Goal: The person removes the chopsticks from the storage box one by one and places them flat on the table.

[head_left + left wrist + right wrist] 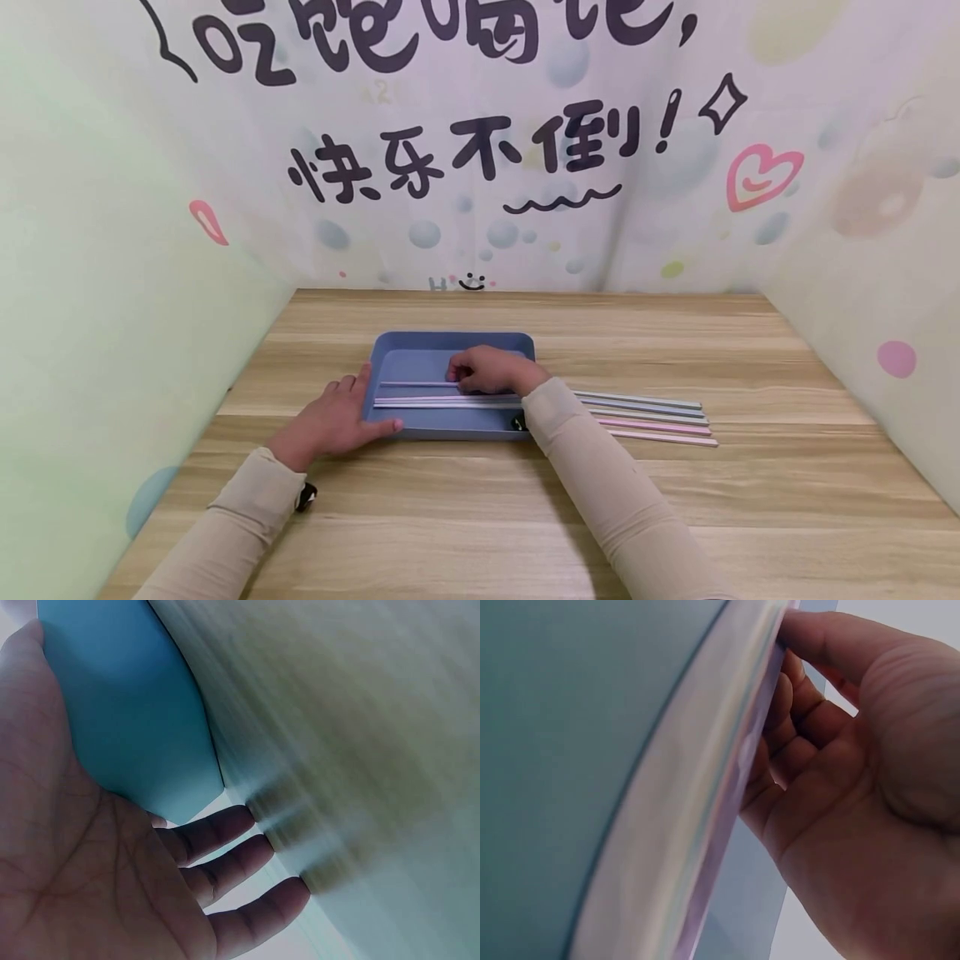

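Beige sleeves lie closest to me in the head view, both forearms reaching over the wooden table [750, 500]. I see my left hand [330, 421] lying flat and relaxed against the left edge of the blue tray [420, 354], fingers straight, thumb along the tray's front rim. My right hand [487, 371] sits inside the tray, fingers curled onto a lilac chopstick [416, 384], pinching its end. Two more pale sticks [442, 402] lie just below it in the tray. Other pastel chopsticks [652, 415] lie in a row on the table right of the tray.
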Tool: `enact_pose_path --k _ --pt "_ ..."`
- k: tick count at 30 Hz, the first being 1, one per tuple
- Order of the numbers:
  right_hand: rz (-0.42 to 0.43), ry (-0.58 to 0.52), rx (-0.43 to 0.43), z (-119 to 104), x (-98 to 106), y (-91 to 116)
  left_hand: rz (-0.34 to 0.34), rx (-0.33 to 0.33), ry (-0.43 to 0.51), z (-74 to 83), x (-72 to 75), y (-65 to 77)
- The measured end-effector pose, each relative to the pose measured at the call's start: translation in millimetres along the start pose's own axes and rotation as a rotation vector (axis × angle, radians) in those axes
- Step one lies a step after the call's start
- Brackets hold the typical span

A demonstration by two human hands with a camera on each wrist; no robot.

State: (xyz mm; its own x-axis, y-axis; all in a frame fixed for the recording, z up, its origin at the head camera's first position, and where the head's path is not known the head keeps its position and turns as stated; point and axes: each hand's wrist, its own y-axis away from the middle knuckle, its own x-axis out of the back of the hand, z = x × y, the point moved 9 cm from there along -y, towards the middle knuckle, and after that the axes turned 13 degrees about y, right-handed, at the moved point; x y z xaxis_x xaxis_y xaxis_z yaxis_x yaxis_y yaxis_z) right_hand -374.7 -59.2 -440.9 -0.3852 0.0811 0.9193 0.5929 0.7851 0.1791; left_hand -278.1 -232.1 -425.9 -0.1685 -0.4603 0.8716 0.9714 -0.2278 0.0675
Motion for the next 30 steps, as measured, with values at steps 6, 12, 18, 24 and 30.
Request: enact_pose_path --k 6,12,18,24,30 --pt "-0.003 0.009 0.022 -1.2 3.1 1.9 -0.006 0.001 0.008 0.3 -0.8 -0.1" --pt "-0.022 0.020 0.033 -2.5 5.2 2.9 -0.013 0.013 0.002 -0.4 -2.2 -0.2" --pt "-0.005 0.057 0.043 -7.0 15.1 5.7 -0.007 0.016 -0.006 -1.5 -1.9 0.2" --pt "0.030 0.102 0.045 -16.2 29.9 14.9 -0.002 0.012 -0.012 -1.6 -1.4 1.6" --pt "0.070 0.110 0.051 -25.3 45.7 28.1 0.007 0.004 -0.014 -0.4 -1.1 1.2"
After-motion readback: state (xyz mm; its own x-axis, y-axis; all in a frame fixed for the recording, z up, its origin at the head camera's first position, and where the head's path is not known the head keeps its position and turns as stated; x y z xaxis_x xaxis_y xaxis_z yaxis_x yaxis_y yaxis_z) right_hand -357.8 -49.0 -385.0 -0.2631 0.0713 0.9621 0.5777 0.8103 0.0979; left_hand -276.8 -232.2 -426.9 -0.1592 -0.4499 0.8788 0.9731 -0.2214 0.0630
